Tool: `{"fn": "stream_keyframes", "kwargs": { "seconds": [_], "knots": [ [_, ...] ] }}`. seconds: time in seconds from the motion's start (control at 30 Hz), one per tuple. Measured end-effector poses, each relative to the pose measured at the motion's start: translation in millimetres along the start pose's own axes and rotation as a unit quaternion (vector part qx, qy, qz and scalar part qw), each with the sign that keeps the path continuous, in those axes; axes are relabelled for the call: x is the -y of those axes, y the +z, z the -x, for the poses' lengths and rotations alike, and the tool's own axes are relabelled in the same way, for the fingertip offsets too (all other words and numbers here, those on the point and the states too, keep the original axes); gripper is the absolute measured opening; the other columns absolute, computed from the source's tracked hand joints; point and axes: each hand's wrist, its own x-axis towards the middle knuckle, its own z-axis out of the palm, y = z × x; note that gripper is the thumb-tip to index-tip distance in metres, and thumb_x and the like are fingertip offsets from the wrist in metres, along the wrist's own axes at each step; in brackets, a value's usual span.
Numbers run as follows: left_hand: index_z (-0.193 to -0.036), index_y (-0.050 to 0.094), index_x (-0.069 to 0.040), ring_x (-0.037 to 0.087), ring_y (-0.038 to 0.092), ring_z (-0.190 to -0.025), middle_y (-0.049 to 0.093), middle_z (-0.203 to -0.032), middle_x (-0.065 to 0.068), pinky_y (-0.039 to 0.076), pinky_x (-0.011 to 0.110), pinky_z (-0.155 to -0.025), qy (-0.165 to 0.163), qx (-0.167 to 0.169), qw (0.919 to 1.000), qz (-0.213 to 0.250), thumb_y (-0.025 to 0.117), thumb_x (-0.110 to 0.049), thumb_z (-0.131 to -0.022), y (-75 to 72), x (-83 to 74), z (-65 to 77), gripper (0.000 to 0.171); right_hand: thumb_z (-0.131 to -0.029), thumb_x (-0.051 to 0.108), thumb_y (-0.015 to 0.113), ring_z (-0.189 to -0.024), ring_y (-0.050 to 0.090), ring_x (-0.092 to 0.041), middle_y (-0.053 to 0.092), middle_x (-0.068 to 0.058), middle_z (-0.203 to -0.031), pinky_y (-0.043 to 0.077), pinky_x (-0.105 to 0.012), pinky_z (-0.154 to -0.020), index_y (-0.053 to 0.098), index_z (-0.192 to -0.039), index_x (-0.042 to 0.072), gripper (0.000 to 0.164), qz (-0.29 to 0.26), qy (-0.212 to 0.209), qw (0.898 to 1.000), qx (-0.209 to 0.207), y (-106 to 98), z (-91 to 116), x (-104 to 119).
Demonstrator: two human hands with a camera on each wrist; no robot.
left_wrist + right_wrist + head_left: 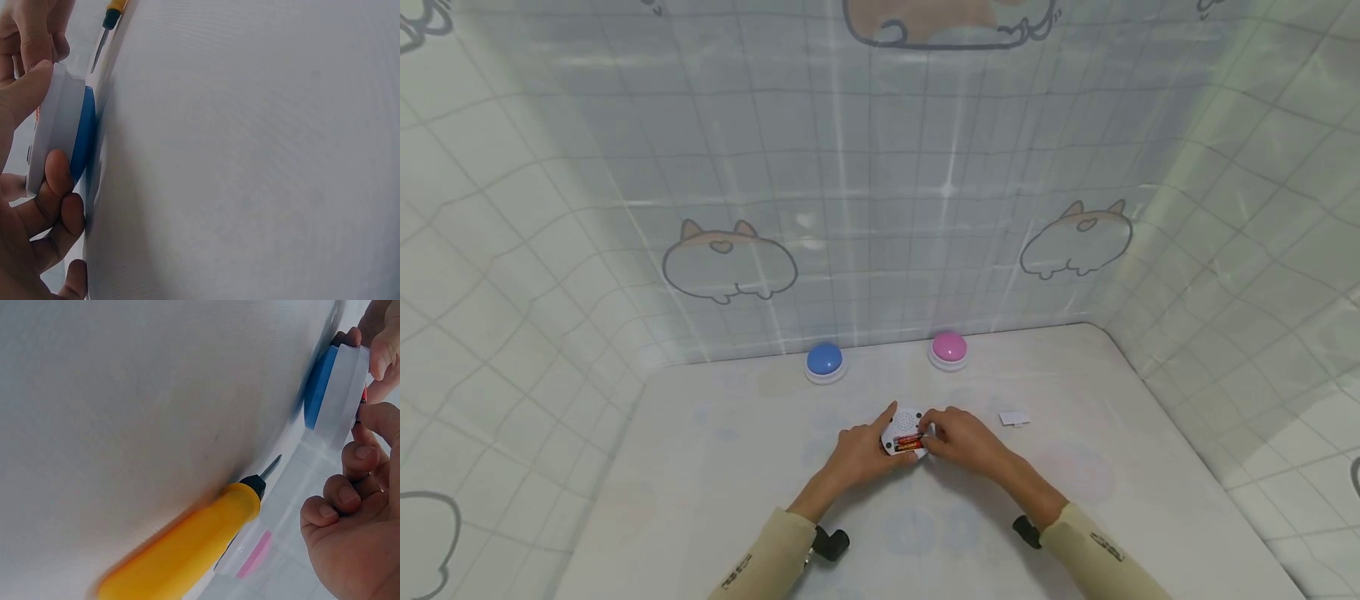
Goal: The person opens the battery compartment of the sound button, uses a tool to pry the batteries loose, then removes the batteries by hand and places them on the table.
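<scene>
A white round push-button device (904, 421) lies upside down on the table, its blue dome (320, 387) facing the tabletop. Two red-and-black batteries (907, 447) sit side by side in the open compartment on its underside. My left hand (861, 451) grips the device by its left edge, thumb and fingers around the white rim (55, 128). From the right, my right hand (966, 440) has thumb and index finger pinching at the right end of a battery, other fingers curled. A small white cover (1013, 418) lies to the right of the hand.
A blue button (824, 359) and a pink button (950, 347) stand near the table's back edge. A screwdriver with a yellow handle (187, 540) lies near my right hand. Patterned white curtains (895, 208) enclose the table (730, 450) at back and sides.
</scene>
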Motion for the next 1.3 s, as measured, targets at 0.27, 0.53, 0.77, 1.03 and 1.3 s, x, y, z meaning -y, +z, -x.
{"fn": "stream_keyframes", "kwargs": {
  "seconds": [0.27, 0.53, 0.77, 1.03, 1.3],
  "knots": [
    [-0.156, 0.038, -0.019, 0.02, 0.059, -0.082, 0.073, -0.104, 0.008, 0.042, 0.052, -0.082, 0.007, -0.001, 1.0, 0.001, 0.067, -0.075, -0.079, 1.8, -0.5, -0.6, 0.099, -0.092, 0.025, 0.071, -0.067, 0.045, -0.006, 0.049, 0.01, -0.073, 0.04, -0.023, -0.057, 0.068, -0.103, 0.021, 0.012, 0.01, 0.0, 1.0, -0.008, -2, 2, 2],
    [-0.156, 0.038, -0.019, 0.023, 0.062, -0.089, 0.071, -0.116, 0.012, 0.042, 0.052, -0.085, -0.002, 0.002, 1.0, 0.006, 0.067, -0.074, -0.08, 2.0, -1.5, -0.7, 0.098, -0.091, 0.026, 0.072, -0.067, 0.046, -0.006, 0.049, 0.01, -0.073, 0.04, -0.024, -0.057, 0.067, -0.102, 0.022, 0.012, 0.005, 0.011, 1.0, -0.018, -6, 6, 0],
    [-0.156, 0.038, -0.019, 0.027, 0.064, -0.093, 0.071, -0.115, 0.014, 0.042, 0.053, -0.086, -0.003, 0.002, 1.0, 0.001, 0.068, -0.073, -0.08, 1.5, -1.6, -0.7, 0.098, -0.091, 0.028, 0.073, -0.065, 0.047, -0.009, 0.05, 0.008, -0.072, 0.041, -0.024, -0.056, 0.067, -0.103, 0.024, 0.014, -0.012, 0.048, 0.999, -0.021, -11, 13, -6],
    [-0.156, 0.037, -0.02, 0.028, 0.064, -0.093, 0.071, -0.117, 0.015, 0.043, 0.055, -0.087, 0.0, 0.0, 1.0, -0.004, 0.066, -0.075, -0.079, 2.5, 0.9, -2.0, 0.099, -0.091, 0.025, 0.073, -0.065, 0.047, -0.01, 0.05, 0.008, -0.071, 0.039, -0.024, -0.057, 0.066, -0.102, 0.025, 0.013, -0.028, 0.073, 0.997, -0.023, -18, 21, -13],
    [-0.157, 0.037, -0.021, 0.027, 0.064, -0.093, 0.072, -0.114, 0.013, 0.042, 0.056, -0.089, -0.001, -0.001, 1.0, 0.001, 0.067, -0.076, -0.078, 2.8, -0.4, -2.4, 0.1, -0.091, 0.025, 0.074, -0.066, 0.047, -0.01, 0.051, 0.008, -0.07, 0.041, -0.024, -0.058, 0.066, -0.102, 0.026, 0.014, -0.036, 0.082, 0.995, -0.033, -22, 29, -20]
  ]
}}
